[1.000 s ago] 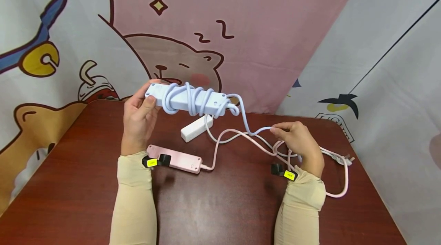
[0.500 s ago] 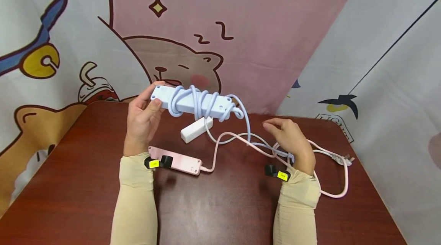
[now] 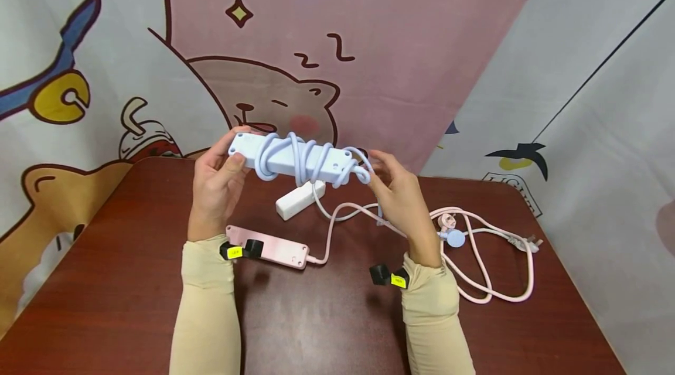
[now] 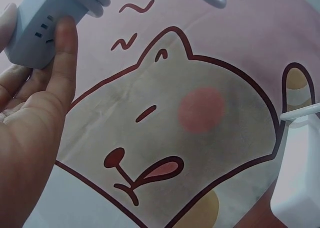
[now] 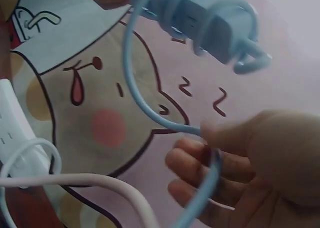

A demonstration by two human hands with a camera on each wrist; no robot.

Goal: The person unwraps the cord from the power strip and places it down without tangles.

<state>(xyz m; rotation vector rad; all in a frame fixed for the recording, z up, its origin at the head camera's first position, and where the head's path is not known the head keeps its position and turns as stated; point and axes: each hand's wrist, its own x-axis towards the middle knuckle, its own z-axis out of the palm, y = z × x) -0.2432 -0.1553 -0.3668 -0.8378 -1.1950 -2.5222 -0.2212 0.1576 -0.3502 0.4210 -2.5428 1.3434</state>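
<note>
My left hand (image 3: 212, 187) grips the left end of a light-blue power strip (image 3: 246, 145), held up above the table. Several loops of its own blue cord are wound round the strip's middle. At the strip's right end my right hand (image 3: 403, 202) holds the loose run of cord (image 5: 131, 77) between thumb and fingers, as the right wrist view shows. In the left wrist view the fingers lie against the strip's socket face (image 4: 47, 30). The blue plug (image 3: 454, 238) of this cord rests on the table beyond my right wrist.
Below the hands lies a pink power strip (image 3: 276, 249), its pink cord (image 3: 334, 217) running to loose coils on the right. Behind it sits a white power strip (image 3: 300, 200). A pink plug (image 3: 447, 221) and a white plug (image 3: 526, 245) lie among the cords. A printed curtain hangs behind the table.
My right hand let go of the blue cord further right, moved left and took it again beside the strip's end. The left hand shifted slightly right, still gripping the strip.
</note>
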